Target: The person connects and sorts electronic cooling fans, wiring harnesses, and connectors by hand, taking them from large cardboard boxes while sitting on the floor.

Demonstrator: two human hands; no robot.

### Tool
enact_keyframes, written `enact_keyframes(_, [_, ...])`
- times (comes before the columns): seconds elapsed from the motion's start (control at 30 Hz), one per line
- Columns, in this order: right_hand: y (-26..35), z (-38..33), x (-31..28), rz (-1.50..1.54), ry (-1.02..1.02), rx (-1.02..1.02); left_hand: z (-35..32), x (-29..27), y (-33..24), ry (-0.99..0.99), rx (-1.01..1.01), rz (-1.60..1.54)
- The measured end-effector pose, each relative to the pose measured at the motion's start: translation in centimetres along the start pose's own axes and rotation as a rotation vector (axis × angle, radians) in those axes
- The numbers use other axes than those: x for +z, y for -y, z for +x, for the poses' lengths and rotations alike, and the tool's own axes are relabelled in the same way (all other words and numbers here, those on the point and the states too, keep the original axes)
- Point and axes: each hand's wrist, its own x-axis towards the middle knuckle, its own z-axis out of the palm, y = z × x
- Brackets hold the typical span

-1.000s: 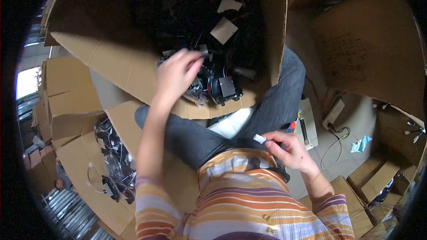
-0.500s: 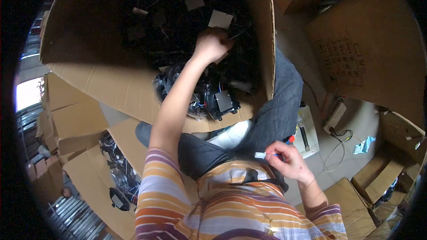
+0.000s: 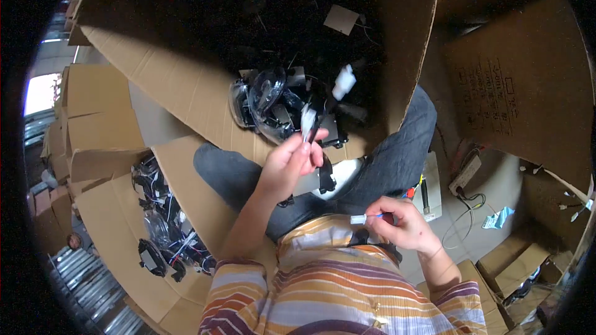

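My left hand (image 3: 288,167) is raised over my lap in front of the large box. Its fingers are closed on a slim black piece with a blurred white end (image 3: 308,119), whose kind I cannot make out. Another blurred white piece (image 3: 343,82) shows beyond it; whether the two are joined is unclear. My right hand (image 3: 400,224) stays low by my waist, pinching a small white plug connector (image 3: 358,219) with blue wire at its back. Black housings with clear curved covers (image 3: 268,94) lie at the near opening of the large cardboard box (image 3: 164,74).
To the left, an open carton (image 3: 118,223) holds several wired black parts (image 3: 167,211). On the right stand a tall cardboard box (image 3: 515,80), a power strip (image 3: 465,172) with a cable, and a blue-white wrapper (image 3: 498,218) on the floor. My crossed legs (image 3: 391,142) sit against the large box.
My left hand has come back out of the dark box toward my lap with the white-ended piece. My right hand keeps its pinch on the connector, nearly still. The whole view has shifted slightly.
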Motion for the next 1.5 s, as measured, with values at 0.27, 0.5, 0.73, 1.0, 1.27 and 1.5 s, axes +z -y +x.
enact_keyframes(0.27, [0.7, 0.4, 1.3, -0.084, -0.021, -0.100, -3.9, 0.1, 2.1, 0.087, 0.101, 0.322])
enact_keyframes(0.5, [1.5, 1.2, 2.5, 0.088, -0.163, -0.020, -3.2, 0.3, 2.7, 0.009, 0.623, 0.932])
enact_keyframes(0.73, [1.3, 1.6, 2.9, 0.063, -0.210, 0.014, -3.4, 0.3, 3.3, 0.006, 0.730, 1.035])
enact_keyframes(1.0, [0.9, 2.0, 3.6, -0.197, -0.410, -0.043, -3.5, 1.1, 3.5, -0.053, 0.790, 1.036])
enact_keyframes(1.27, [0.9, 1.1, 2.2, 0.000, -0.379, 0.018, -3.1, 1.3, 4.0, -0.096, 0.642, 0.793])
enact_keyframes(1.5, [1.5, -0.6, -0.2, 0.117, -0.243, -0.021, -4.5, -0.3, 2.8, 0.061, 0.117, 0.191])
